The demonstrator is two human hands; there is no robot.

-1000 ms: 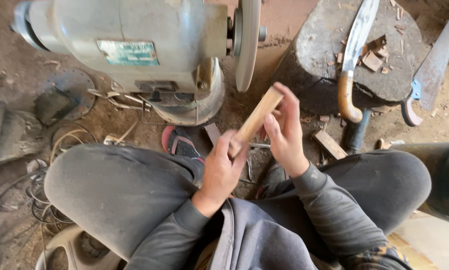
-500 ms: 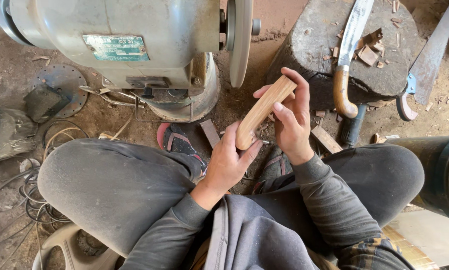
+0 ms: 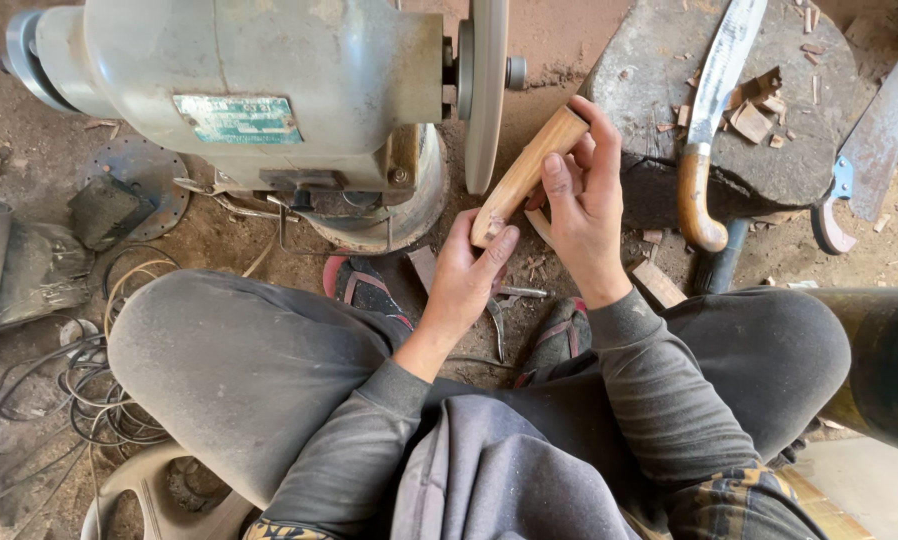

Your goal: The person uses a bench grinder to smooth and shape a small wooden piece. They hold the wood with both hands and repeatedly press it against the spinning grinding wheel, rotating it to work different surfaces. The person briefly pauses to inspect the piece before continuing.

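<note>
the wooden handle [image 3: 525, 176] is held slanted just beside the grinding wheel [image 3: 486, 90], seemingly being lined up for shaping; next it needs a steady feed against the rim. left hand [image 3: 474, 270] closed around its lower end, right hand [image 3: 584, 195] wrapped around the upper part.

Pale tan wooden piece [image 3: 525, 172], grey-green grinder [image 3: 269, 90], dark grey trousers [image 3: 239, 370].

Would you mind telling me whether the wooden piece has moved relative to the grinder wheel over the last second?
Yes. The wooden piece, held by both hands, has moved up and closer to the grinder wheel, its upper end now level with it.
</note>
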